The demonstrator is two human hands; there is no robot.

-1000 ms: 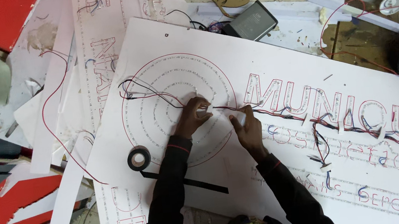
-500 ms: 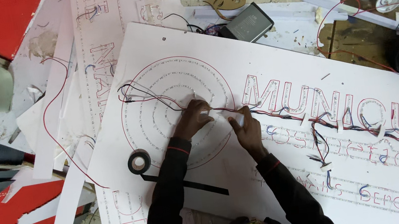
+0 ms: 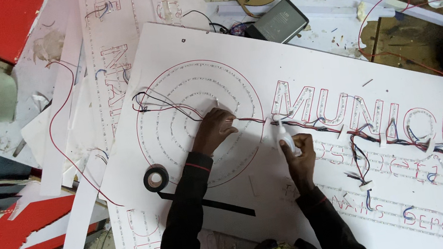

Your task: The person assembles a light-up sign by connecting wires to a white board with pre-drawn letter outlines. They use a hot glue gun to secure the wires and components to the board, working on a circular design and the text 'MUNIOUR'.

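Two hands at frame centre: left hand (image 3: 215, 130) pinching red wire (image 3: 249, 120), right hand (image 3: 298, 152) gripping white tube (image 3: 287, 141). One white sign panel (image 3: 273, 191) beneath; one black tape roll (image 3: 156, 178) lower left.

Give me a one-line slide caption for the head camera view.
Left hand pins a red wire on a white sign board while right hand holds a small white tube.

Bright, even light fills the scene, and the white sign board (image 3: 313, 147) reads almost overexposed with little surface detail. Shadows are soft and short, lying just beside the arms. Focus is fairly sharp at centre; the far corners look softer and slightly bowed.
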